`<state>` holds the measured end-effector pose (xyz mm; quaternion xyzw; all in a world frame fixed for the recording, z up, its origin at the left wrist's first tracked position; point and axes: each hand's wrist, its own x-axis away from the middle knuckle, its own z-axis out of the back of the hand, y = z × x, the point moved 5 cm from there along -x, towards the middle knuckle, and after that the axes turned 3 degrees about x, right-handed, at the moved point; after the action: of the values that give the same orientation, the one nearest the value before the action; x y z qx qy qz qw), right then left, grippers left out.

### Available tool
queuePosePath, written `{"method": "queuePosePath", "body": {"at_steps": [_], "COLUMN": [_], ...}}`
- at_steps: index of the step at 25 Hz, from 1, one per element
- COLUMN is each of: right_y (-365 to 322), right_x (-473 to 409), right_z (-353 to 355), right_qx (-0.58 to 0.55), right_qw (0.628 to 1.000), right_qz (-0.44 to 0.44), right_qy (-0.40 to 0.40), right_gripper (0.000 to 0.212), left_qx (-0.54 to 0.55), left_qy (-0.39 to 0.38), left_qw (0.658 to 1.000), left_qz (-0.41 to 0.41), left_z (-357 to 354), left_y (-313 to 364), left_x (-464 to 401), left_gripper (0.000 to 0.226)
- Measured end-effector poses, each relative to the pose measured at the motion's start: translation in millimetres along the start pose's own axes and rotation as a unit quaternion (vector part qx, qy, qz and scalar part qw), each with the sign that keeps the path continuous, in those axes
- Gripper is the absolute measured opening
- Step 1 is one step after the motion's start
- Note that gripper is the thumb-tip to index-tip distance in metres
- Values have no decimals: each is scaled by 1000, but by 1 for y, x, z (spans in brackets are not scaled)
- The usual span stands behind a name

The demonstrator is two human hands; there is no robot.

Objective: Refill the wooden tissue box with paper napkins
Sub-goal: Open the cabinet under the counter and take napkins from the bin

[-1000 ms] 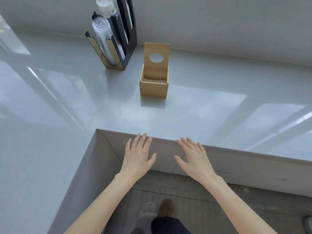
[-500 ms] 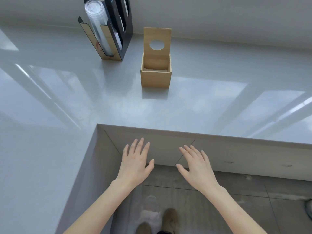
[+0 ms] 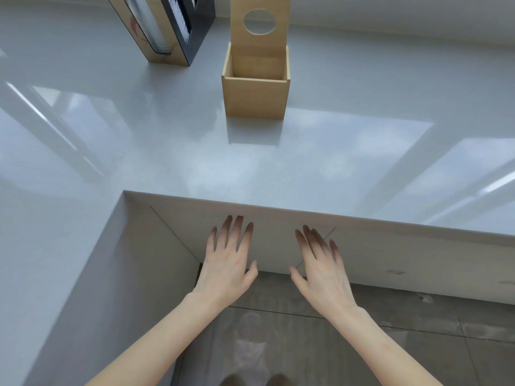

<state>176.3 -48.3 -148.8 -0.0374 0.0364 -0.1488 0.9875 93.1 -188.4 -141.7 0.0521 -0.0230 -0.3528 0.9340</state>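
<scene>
Box: the wooden tissue box (image 3: 255, 93) stood well back on the pale glossy tabletop (image 3: 278, 168), straight ahead of the person, with its lid (image 3: 259, 26) swung up behind the open cavity, round dispensing hole facing the camera.
Napkins: none in sight, and the part of the box's inside that showed looked bare.
Left hand: the left hand (image 3: 227, 270) hung below the tabletop's front edge, palm down, fingers spread wide, holding nothing.
Right hand: the right hand (image 3: 320, 271) mirrored it just beside, fingers fanned, also empty; both sets of fingertips looked shaded near the cabinet face.
Neighbour: a black-and-wood cup holder (image 3: 167, 29) with clear stacked cups sat up left of the box, near it but apart.
Handling, box: likely light and rigid, thin wooden walls, and the shiny surface could let it slide; best steadied by the two side walls, not the upright lid, which probably hinges.
Handling, napkins: soft, limp paper, I'd judge; a stack would want pinching across its middle and feeding in flat.
Change from a second ago: the view had tipped down and closer, the box and cup holder rode higher in frame, and both hands had sunk from the tabletop's edge to below it.
</scene>
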Motion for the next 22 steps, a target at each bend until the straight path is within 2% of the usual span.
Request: {"method": "queuePosePath", "body": {"at_steps": [3,8,13,17,19,22], "right_y": [9,24,34,27,26,26], "right_x": [-13,-20,-25,-18,-11,4], "right_z": [-9,-17,-19,-20,-16,-5], "right_qx": [23,65,93,93,64,-4], "right_qw": [999,994,989,986,985,980], "right_qz": [-1,-4,-22,-16,-5,12], "right_qy": [34,93,114,138,163,196], "right_gripper": [76,71,64,65,60,38], "left_qx": [-14,-6,-28,-21,8,40], "left_qy": [3,26,59,111,133,142], "left_qw": [1000,999,997,991,987,984], "left_qz": [2,24,38,73,86,97], "left_z": [-16,-22,-25,-24,-25,-24], "left_y": [3,9,14,14,17,19], "left_x": [-13,-31,-35,-35,-26,-7], "left_gripper": [65,61,58,61,61,57]}}
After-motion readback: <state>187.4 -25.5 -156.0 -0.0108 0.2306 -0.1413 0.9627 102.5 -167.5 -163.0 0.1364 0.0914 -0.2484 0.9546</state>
